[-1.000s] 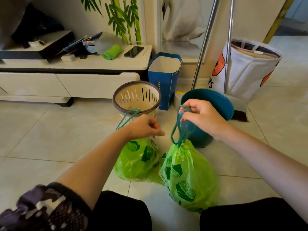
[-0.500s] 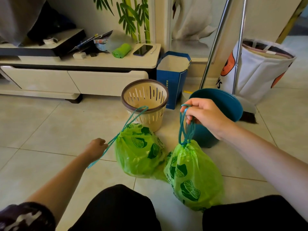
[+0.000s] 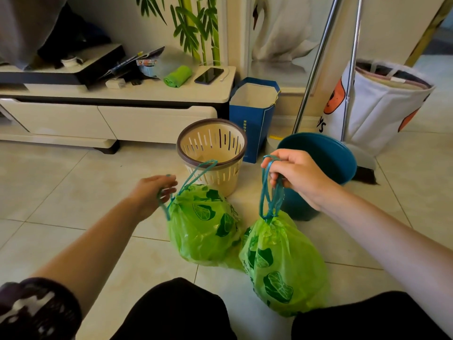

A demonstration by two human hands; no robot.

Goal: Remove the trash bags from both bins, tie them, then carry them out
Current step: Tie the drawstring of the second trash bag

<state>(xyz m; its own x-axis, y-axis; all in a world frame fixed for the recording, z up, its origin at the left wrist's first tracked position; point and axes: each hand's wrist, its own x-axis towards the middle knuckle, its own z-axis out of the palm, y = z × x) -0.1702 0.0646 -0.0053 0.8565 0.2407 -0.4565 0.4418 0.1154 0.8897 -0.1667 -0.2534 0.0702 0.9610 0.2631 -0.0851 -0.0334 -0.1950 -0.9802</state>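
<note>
Two green trash bags printed with dark leaf shapes sit on the tiled floor in front of my knees. My left hand (image 3: 157, 192) grips a teal drawstring loop of the left bag (image 3: 203, 227); the bag's other loop stands up free toward the cream bin. My right hand (image 3: 296, 175) holds both teal drawstring loops of the right bag (image 3: 282, 266), pulled taut above its cinched neck. Behind the bags stand a cream slotted bin (image 3: 212, 153) with a brown rim and a teal bin (image 3: 318, 165), both without liners.
A blue paper bag (image 3: 252, 119) stands behind the cream bin. A low white TV cabinet (image 3: 110, 119) with a phone and clutter runs along the wall at left. Two metal poles (image 3: 316, 62) and a white laundry basket (image 3: 382, 106) are at the right. My knees fill the bottom edge.
My left hand drew a drawstring out to the left, cinching the left bag, then came back toward the bag's neck. My right hand keeps hold of the right bag's loops.
</note>
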